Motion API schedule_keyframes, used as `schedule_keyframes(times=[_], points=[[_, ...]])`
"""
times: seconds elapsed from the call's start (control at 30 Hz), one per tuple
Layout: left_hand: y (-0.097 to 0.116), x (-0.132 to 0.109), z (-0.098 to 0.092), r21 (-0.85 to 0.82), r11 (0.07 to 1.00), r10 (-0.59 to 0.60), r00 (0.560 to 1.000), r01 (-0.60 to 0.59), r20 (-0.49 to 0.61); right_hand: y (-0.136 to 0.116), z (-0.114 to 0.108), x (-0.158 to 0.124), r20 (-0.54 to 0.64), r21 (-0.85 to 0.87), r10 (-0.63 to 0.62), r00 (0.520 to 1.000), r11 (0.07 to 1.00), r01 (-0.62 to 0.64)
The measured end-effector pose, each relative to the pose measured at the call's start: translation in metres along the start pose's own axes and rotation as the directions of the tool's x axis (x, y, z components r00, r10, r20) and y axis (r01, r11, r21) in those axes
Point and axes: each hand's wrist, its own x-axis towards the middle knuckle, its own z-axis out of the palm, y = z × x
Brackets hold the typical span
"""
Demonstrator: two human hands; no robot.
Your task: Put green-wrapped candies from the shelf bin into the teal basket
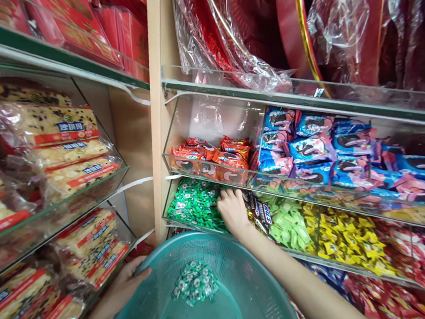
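A green plastic basket with a perforated wall is tilted toward me. My left hand grips its left rim, thumb over the edge. A small pile of green-and-silver wrapped candies lies on the basket's bottom. My right hand reaches into the shelf bin beyond the basket, its fingers curled at the right side of the green wrapped candies. What the fingertips hold, if anything, is hidden. Just right of this hand are dark brown wrapped candies.
Light green and yellow candies fill bins to the right. Above are red and blue snack packets behind a glass edge. Packaged pastries line the left shelves. A wooden upright separates the shelves.
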Motion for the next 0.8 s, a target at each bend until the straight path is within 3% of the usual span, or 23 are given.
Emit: schedule_keyframes(times=[0.5, 0.67, 0.8], points=[[0.003, -0.005, 0.004, 0.006, 1.000, -0.004, 1.000, 0.004, 0.013, 0.005, 0.003, 0.002, -0.038, -0.050, 0.006, 0.999, 0.999, -0.008], [0.004, -0.005, 0.005, 0.004, 1.000, -0.006, 0.999, 0.006, 0.039, 0.005, -0.008, -0.002, -0.127, -0.025, 0.013, 0.992, 1.000, -0.017], [0.006, -0.005, 0.005, 0.028, 1.000, 0.003, 1.000, -0.003, 0.016, -0.007, -0.025, -0.027, -0.269, 0.050, -0.035, 0.963, 0.998, 0.050]])
